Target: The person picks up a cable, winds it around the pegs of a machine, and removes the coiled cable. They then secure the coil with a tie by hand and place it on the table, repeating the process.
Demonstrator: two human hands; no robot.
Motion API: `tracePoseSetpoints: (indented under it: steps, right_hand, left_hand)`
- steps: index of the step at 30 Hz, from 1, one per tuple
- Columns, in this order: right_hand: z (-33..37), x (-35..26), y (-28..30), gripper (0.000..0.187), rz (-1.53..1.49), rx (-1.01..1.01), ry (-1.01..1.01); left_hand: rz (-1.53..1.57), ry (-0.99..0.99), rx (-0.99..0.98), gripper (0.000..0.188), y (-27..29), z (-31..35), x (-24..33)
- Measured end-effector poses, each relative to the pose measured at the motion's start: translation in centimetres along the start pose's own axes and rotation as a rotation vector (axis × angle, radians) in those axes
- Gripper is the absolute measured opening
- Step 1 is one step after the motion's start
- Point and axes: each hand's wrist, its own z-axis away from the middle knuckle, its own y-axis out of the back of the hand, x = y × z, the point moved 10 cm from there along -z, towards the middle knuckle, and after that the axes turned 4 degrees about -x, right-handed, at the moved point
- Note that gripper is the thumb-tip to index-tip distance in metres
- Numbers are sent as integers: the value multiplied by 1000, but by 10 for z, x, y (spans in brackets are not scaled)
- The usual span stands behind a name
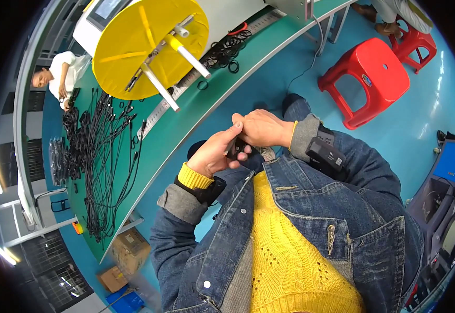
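My left hand is closed around a small dark object, mostly hidden between palm and fingers, so its kind cannot be made out. Against it lies my right hand, fingers curled, meeting the left at the thumb. What the right fingers grip, if anything, is hidden. Both hands are in front of my body, off the near edge of the green table. Beyond them stands a yellow disc-shaped winder with metal rods. Black cable coils lie beside it.
Many black cables spread over the table's left part. A long ruler runs along the tabletop. At the far left is another person. Red stools stand on the right, with a seated person behind. Cardboard boxes sit below the table.
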Motion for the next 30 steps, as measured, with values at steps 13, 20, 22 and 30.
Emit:
tracePoseSetpoints:
  steps: [13, 20, 22, 30]
  right_hand:
    - [-1, 36, -37, 17, -1001, 105, -268]
    - [12, 5, -21, 16, 133, -41, -29]
    - [8, 7, -29, 16, 162, -99, -8]
    - [4, 24, -30, 12, -371, -12, -201]
  left_hand:
    - [-278, -101, 46, 34, 10, -1, 4]
    - [-345, -31, -46, 29, -17, -8, -24]
    - [-339, -161, -97, 29, -19, -9, -16]
    - [-87, 55, -182, 13, 1, -12, -27]
